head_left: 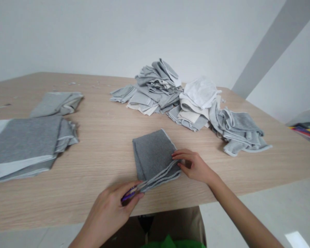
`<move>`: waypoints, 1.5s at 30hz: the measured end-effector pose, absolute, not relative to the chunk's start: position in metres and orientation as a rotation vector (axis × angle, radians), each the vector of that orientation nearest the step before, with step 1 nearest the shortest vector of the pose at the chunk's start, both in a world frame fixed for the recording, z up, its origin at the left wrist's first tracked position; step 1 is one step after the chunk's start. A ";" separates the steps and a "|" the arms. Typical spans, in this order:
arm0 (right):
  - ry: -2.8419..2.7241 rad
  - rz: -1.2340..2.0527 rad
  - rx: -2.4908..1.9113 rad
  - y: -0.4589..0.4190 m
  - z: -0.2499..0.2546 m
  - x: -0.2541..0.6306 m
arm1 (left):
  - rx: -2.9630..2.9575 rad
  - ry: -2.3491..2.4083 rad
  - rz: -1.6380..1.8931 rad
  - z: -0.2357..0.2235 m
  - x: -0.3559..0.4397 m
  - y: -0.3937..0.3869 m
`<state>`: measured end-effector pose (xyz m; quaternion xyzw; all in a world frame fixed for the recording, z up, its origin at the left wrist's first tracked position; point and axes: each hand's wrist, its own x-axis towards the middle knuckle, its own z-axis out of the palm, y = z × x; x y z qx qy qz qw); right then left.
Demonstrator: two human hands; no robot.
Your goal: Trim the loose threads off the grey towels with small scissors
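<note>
A dark grey folded cloth point(155, 151) lies near the table's front edge, its pale stitched edges layered along the near side. My left hand point(113, 203) is closed around small scissors point(129, 194) with purple handles, beside the cloth's near left corner. The blades are partly hidden by my fingers and the fabric edge. At the right corner, my right hand point(192, 165) pinches the layered edges of the cloth between thumb and fingers, lifting them slightly.
On the left of the wooden table point(100, 151) lie a large grey and white folded cloth point(28, 141) and a lighter folded one point(57, 103). A heap of grey cloths point(157, 86), white cloth point(201, 91) and crumpled grey cloth point(243, 127) stand behind and to the right. Scraps dot the far left.
</note>
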<state>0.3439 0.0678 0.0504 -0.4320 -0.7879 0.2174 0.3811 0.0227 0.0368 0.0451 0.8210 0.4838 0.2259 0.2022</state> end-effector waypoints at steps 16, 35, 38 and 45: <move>-1.963 0.451 -1.072 0.061 0.059 0.342 | 2.502 1.197 0.817 0.032 0.015 0.031; -2.247 0.430 -1.223 0.022 0.055 0.288 | 2.623 0.952 0.745 0.031 0.008 0.030; -2.235 0.442 -1.215 0.019 0.053 0.287 | 2.625 0.961 0.730 0.031 0.007 0.029; -2.168 0.480 -1.212 0.013 0.052 0.289 | 2.602 0.975 0.713 0.026 0.005 0.027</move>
